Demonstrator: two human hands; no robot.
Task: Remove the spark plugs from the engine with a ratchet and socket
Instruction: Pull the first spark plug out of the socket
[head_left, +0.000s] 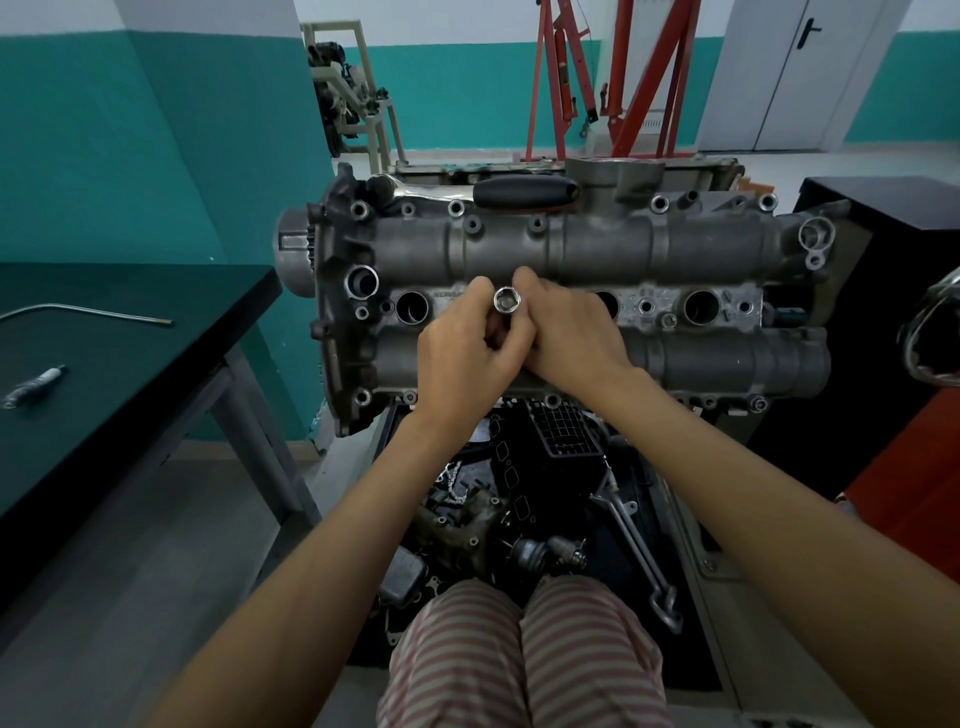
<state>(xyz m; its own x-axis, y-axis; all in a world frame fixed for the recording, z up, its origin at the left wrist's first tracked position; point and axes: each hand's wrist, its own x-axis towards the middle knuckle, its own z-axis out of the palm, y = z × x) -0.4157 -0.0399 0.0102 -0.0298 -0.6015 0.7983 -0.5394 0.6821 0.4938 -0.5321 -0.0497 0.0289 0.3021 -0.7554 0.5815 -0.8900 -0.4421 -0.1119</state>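
both hands meet at the centre of the frame over the engine (571, 249). the left hand (462, 353) and the right hand (571, 338) each have a grip pinching the same socket (506, 300), fingers curled round its body from either side, its open hex mouth facing up toward the camera. the socket sits just above the row of plug wells; whether it is seated in one is hidden by the fingers. open wells (413, 306) show to the left of the hands and more to the right. the ratchet (524, 191), with its dark handle, lies along the far edge of the engine, above centre. on the dark table (130, 332) at the left edge lies a spark plug (34, 387), with a thin bent rod (88, 312) above it. loose engine parts lie on the floor below the engine.
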